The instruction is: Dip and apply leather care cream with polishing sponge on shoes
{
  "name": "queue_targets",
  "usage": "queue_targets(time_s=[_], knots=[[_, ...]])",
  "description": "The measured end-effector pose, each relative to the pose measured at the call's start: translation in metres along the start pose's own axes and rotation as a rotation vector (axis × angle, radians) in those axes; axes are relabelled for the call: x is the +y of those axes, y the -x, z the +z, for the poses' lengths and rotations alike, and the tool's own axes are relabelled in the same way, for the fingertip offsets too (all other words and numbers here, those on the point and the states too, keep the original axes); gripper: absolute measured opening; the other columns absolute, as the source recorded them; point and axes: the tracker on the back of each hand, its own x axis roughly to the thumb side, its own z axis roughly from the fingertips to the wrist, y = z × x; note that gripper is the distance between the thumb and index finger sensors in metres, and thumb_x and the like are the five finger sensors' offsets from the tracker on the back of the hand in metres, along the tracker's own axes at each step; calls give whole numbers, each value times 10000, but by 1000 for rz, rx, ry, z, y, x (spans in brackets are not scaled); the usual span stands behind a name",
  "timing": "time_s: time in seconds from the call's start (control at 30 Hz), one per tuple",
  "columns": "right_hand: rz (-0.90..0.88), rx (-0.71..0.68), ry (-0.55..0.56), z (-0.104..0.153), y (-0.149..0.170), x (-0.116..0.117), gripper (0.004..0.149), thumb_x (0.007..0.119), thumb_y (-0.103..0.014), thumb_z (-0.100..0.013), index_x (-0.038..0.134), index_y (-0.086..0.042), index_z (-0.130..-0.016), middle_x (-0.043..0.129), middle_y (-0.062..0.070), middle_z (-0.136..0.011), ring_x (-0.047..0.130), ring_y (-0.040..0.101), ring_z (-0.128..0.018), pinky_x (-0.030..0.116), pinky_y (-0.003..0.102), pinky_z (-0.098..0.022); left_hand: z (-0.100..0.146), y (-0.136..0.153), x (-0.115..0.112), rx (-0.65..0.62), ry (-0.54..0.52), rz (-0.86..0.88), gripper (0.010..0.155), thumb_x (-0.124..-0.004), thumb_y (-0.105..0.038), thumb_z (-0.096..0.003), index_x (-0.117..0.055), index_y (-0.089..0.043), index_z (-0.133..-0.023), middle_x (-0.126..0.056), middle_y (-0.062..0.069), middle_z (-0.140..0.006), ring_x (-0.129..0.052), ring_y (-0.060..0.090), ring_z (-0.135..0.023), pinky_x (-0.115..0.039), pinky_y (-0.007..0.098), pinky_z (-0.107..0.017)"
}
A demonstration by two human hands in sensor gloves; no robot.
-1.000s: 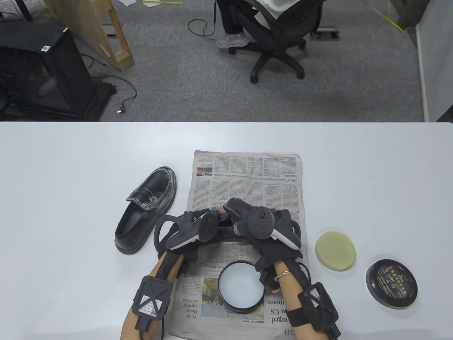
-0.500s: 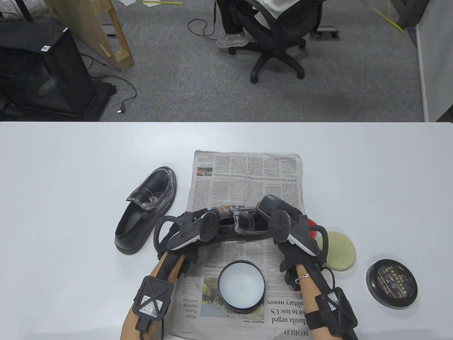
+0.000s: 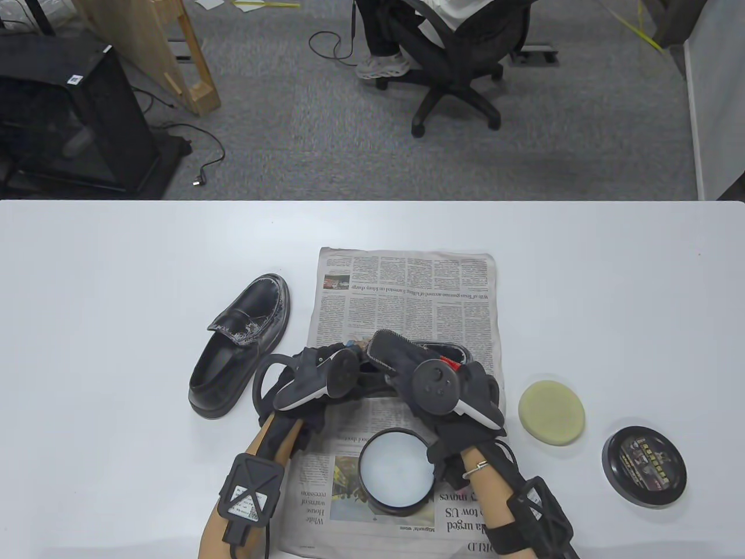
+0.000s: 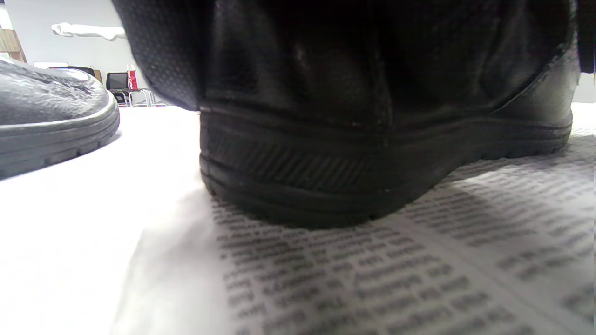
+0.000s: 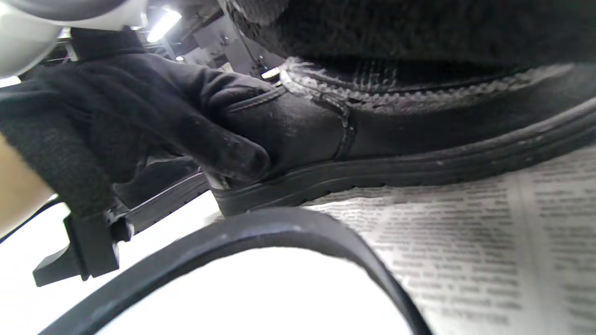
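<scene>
The shoe point(image 3: 448, 351) on the newspaper point(image 3: 407, 291) is mostly covered in the table view by the left hand point(image 3: 317, 378) and right hand point(image 3: 433, 387); only a strip of its rim is seen. What the right hand holds against the shoe cannot be told. In the left wrist view the upper part of the shoe is cut off, and the newsprint is blurred. The label on the tin lid point(image 3: 644, 464) is too small to be read.

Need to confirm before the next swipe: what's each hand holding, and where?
Left hand grips the black leather shoe on the newspaper at its heel. Right hand lies over the shoe's top; its grip is hidden.
</scene>
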Motion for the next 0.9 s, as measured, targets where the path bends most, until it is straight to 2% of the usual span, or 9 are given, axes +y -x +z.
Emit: queue_targets(time_s=[0.1,0.2,0.43,0.57,0.7,0.9], knots=[[-27,77,-26,-12,11,1,517,469,-363,-661,454,-183,-1146,473,105,-1198,463,393,-1102,442,604,-737,0,0,0,1,-5,1,771,-851,-593,-350,-667,-338,-1053,-833,9,-1071,-853,253,-927,-776,453,-668],[62,175,-22,-18,26,3,516,465,-364,-659,451,-188,-1144,461,91,-1199,439,378,-1107,412,586,-739,1,0,0,7,-9,2,772,-849,-595,-350,-667,-336,-1053,-837,9,-1065,-859,255,-918,-777,451,-663],[236,292,29,-7,54,0,512,488,-359,-651,455,-197,-1135,440,78,-1193,422,380,-1101,426,572,-741,1,0,0,23,-13,-10,772,-839,-610,-354,-669,-331,-1053,-845,8,-1052,-871,246,-898,-790,441,-644],[303,253,65,10,58,1,512,507,-346,-647,467,-177,-1129,458,112,-1176,497,406,-1078,518,539,-740,1,0,0,29,-11,-10,773,-838,-611,-354,-673,-325,-1052,-847,8,-1050,-870,247,-897,-791,441,-642],[347,172,61,24,47,1,515,526,-336,-643,502,-137,-1117,517,157,-1144,602,428,-1027,603,509,-719,1,0,0,33,-11,-7,773,-839,-610,-351,-677,-324,-1051,-848,7,-1049,-871,251,-896,-790,444,-641],[212,4,74,29,13,2,525,533,-338,-643,522,-105,-1114,587,188,-1112,681,428,-980,662,497,-694,1,0,0,16,-7,5,772,-844,-600,-349,-676,-326,-1051,-842,10,-1062,-859,259,-917,-779,456,-660]])
